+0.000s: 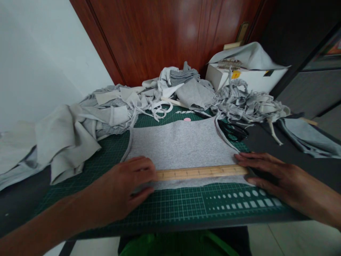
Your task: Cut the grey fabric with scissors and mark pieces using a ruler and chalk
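A grey fabric piece (176,145) with narrow bound side edges lies spread on a green cutting mat (181,206). Across its near part runs a wooden ruler (202,172), parallel to the fabric's lower edge. My left hand (125,186) closes over the ruler's left end, fingers curled and thumb below, and hides that end. At the opposite end, my right hand (269,174) grips the ruler between fingers above and thumb beneath, its fingertips touching the fabric's right edge. Black-handled scissors (234,131) lie just beyond the fabric's right side, partly covered by it.
Heaped grey fabric scraps (106,110) line the back and left. Tangled strips (250,103) sit at right before a white box (247,78). A pink disc (187,120) lies behind the fabric. Folded grey cloth (311,137) rests far right. A wooden door (165,35) stands behind.
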Demonstrator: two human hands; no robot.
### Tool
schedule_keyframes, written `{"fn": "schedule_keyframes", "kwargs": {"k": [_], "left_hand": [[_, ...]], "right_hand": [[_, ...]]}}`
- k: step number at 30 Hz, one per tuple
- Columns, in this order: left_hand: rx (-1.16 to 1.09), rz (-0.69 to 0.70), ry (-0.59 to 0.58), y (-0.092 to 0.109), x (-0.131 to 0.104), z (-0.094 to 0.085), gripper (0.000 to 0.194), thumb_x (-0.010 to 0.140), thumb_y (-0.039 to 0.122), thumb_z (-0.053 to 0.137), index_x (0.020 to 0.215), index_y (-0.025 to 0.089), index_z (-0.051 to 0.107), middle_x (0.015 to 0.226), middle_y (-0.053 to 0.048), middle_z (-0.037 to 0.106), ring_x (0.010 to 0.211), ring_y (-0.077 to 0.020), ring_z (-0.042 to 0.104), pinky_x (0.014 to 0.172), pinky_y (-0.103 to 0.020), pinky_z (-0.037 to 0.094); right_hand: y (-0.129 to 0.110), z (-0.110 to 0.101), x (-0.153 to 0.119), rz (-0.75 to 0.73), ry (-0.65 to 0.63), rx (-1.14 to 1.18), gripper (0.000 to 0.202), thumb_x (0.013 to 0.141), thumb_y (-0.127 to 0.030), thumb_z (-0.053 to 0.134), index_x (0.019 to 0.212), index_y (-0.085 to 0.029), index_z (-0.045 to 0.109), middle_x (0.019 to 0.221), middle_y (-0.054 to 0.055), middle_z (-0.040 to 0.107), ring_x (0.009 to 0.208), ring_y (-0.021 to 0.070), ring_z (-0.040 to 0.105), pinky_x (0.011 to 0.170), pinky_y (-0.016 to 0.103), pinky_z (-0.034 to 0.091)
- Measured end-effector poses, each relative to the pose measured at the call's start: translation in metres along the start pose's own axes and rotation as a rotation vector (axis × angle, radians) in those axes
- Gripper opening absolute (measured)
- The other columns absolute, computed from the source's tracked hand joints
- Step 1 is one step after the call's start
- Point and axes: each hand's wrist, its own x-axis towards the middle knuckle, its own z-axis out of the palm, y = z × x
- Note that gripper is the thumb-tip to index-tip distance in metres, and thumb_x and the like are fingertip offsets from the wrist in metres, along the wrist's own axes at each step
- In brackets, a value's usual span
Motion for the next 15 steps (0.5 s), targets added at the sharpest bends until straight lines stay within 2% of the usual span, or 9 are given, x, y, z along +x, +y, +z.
{"fn": "schedule_keyframes", "kwargs": {"k": [2,4,9,15], "left_hand": [[0.024,0.002,0.071,0.006,0.001,0.006,0.017,0.102,0.022,0.052,0.102,0.022,0.070,0.105,-0.005,0.066,0.095,-0.0192,0.063,0.086,-0.034,0.051],[-0.001,-0.031,0.093,0.011,0.008,0.010,0.017,0.103,0.022,0.052,0.102,0.022,0.069,0.106,-0.005,0.067,0.098,-0.0200,0.063,0.089,-0.035,0.050],[-0.058,-0.096,-0.024,0.009,0.029,0.014,0.017,0.099,0.019,0.057,0.107,0.026,0.070,0.112,-0.002,0.066,0.103,-0.0200,0.063,0.093,-0.035,0.048],[-0.076,-0.050,-0.020,0.001,0.030,0.022,0.023,0.101,0.017,0.051,0.109,0.028,0.069,0.112,-0.001,0.066,0.102,-0.0191,0.063,0.091,-0.032,0.048]], "right_hand": [[0.001,0.000,0.000,-0.006,-0.007,-0.003,0.040,0.102,-0.044,0.061,0.140,-0.038,0.067,0.145,0.004,0.069,0.130,0.0354,0.067,0.106,0.058,0.060],[0.002,0.000,-0.001,0.002,-0.007,-0.006,0.040,0.102,-0.043,0.061,0.141,-0.038,0.066,0.146,0.004,0.068,0.132,0.0346,0.066,0.108,0.057,0.059],[-0.003,0.000,-0.001,0.040,-0.014,0.010,0.040,0.102,-0.042,0.063,0.141,-0.033,0.067,0.145,0.005,0.069,0.137,0.0327,0.062,0.113,0.055,0.055],[-0.013,-0.004,0.004,0.049,-0.011,0.063,0.039,0.102,-0.038,0.062,0.140,-0.031,0.067,0.146,0.006,0.068,0.139,0.0306,0.060,0.113,0.052,0.055]]}}
